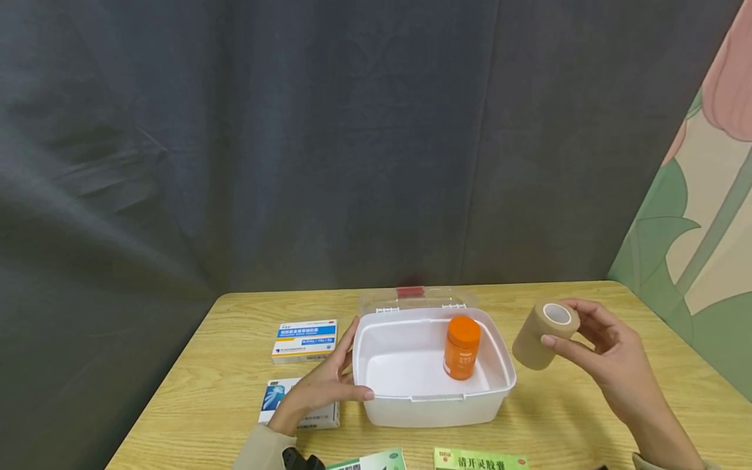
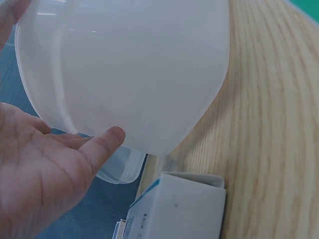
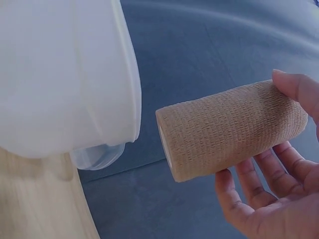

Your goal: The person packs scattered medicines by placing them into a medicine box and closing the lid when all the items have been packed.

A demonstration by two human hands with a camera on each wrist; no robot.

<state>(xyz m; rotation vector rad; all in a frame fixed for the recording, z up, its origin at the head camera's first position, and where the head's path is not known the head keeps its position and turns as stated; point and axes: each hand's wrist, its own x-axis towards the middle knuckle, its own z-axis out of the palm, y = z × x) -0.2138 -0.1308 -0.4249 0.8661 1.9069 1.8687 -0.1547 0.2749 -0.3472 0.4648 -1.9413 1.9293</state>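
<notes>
My right hand [image 1: 617, 359] holds a tan roll of elastic bandage [image 1: 533, 339] above the table, right of a white plastic box [image 1: 431, 411]. In the right wrist view, the thumb lies on one side of the bandage [image 3: 229, 132] and the fingers on the other. The roll is tilted and apart from the box. My left hand [image 1: 326, 385] grips the box's left side, thumb at the near left corner and fingers along the side wall. Inside the box, toward its right, an orange bottle [image 1: 462, 349] stands upright. The box's clear lid [image 1: 376, 300] hangs open at the back.
A blue-and-white medicine box [image 1: 304, 341] lies at the left of the wooden table [image 1: 200, 385]. Another white medicine box [image 1: 320, 416] is partly hidden by my left arm. Two green medicine boxes, one at left [image 1: 376, 461] and one at right [image 1: 478, 459], lie along the bottom edge.
</notes>
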